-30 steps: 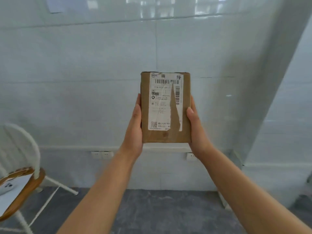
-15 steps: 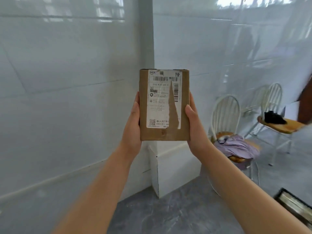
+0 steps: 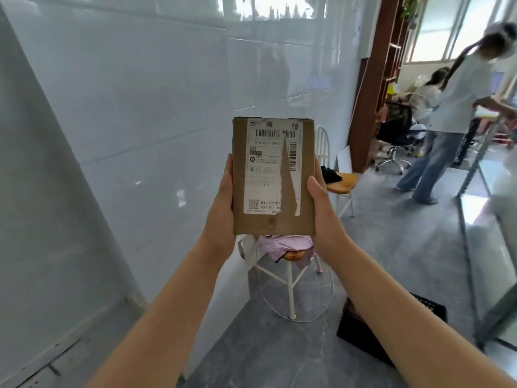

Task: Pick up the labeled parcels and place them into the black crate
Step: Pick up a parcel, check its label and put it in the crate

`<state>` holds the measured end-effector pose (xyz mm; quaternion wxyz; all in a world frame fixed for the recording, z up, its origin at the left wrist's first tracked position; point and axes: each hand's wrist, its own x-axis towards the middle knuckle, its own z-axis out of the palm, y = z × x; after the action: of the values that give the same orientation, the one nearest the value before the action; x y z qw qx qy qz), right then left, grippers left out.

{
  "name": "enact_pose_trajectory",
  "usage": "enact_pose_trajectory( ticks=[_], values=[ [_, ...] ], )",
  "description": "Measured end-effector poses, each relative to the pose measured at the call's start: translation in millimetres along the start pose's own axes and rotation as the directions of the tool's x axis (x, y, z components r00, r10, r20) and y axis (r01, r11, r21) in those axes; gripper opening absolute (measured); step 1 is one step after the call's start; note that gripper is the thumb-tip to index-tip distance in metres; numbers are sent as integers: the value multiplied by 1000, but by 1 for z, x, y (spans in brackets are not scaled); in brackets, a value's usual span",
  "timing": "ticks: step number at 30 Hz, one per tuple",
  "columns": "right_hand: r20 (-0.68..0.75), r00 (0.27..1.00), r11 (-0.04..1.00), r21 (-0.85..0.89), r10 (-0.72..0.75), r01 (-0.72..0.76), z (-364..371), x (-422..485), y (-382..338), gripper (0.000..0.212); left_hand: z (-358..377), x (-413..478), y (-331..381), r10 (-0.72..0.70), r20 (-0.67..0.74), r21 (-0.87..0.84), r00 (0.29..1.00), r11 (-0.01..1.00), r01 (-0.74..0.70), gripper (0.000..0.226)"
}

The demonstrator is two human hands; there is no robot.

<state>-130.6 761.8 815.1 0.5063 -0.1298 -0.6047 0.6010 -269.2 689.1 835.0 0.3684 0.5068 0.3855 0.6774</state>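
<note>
A brown cardboard parcel point(image 3: 272, 177) with a torn white shipping label stands upright in front of me at chest height. My left hand point(image 3: 222, 208) grips its left edge and my right hand point(image 3: 321, 208) grips its right edge, thumbs on the front face. The black crate point(image 3: 361, 334) sits on the grey floor at the lower right, mostly hidden behind my right forearm.
A white chair point(image 3: 289, 275) with pink cloth on its seat stands just beyond the parcel, another chair point(image 3: 340, 182) behind it. White tiled wall fills the left. Two people point(image 3: 447, 113) are at the far right. A metal frame point(image 3: 470, 247) stands at the right.
The view has swung right from the bare wall to the room with chairs, people and the crate. The parcel stays held the same way in both hands.
</note>
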Motion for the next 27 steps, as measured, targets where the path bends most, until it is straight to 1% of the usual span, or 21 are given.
enact_pose_trajectory(
  ticks=[3, 5, 8, 11, 15, 16, 19, 21, 22, 23, 25, 27],
  values=[
    [-98, 995, 999, -43, -35, 31, -34, 25, 3, 62, 17, 47, -23, -13, 147, -69, 989, 997, 24, 61],
    [-164, 983, 992, -112, -78, 60, -53, 44, 2, 60, 25, 84, -37, -17, 226, -103, 974, 994, 42, 60],
    [-269, 958, 983, -178, -98, 50, -79, 71, -2, 52, 36, 140, -65, -47, 269, -163, 962, 982, 93, 52],
    [-379, 917, 970, -242, -126, 34, -110, 87, -2, 66, 56, 186, -98, -78, 323, -169, 943, 976, 139, 55],
    [-481, 860, 960, -280, -169, 32, -159, 97, 1, 55, 96, 227, -139, -64, 438, -185, 897, 970, 160, 54],
    [-508, 844, 957, -291, -172, 20, -174, 99, 1, 57, 107, 235, -151, -70, 460, -196, 885, 964, 179, 53],
    [-544, 822, 941, -336, -165, -33, -220, 106, 1, 66, 142, 262, -185, -94, 493, -162, 865, 967, 198, 59],
    [-554, 818, 936, -347, -153, -60, -254, 111, 3, 62, 166, 278, -204, -115, 510, -128, 853, 970, 207, 62],
    [-559, 816, 938, -340, -147, -64, -272, 112, 4, 56, 179, 285, -211, -124, 512, -115, 850, 971, 211, 61],
    [-566, 811, 937, -343, -149, -67, -290, 114, 6, 55, 192, 291, -218, -125, 511, -105, 851, 973, 206, 58],
    [-579, 803, 934, -347, -141, -86, -326, 116, 7, 61, 218, 302, -230, -111, 523, -89, 845, 979, 183, 53],
    [-594, 796, 940, -323, -112, -108, -361, 117, 10, 64, 242, 313, -243, -104, 554, -77, 826, 982, 175, 53]
  ],
)
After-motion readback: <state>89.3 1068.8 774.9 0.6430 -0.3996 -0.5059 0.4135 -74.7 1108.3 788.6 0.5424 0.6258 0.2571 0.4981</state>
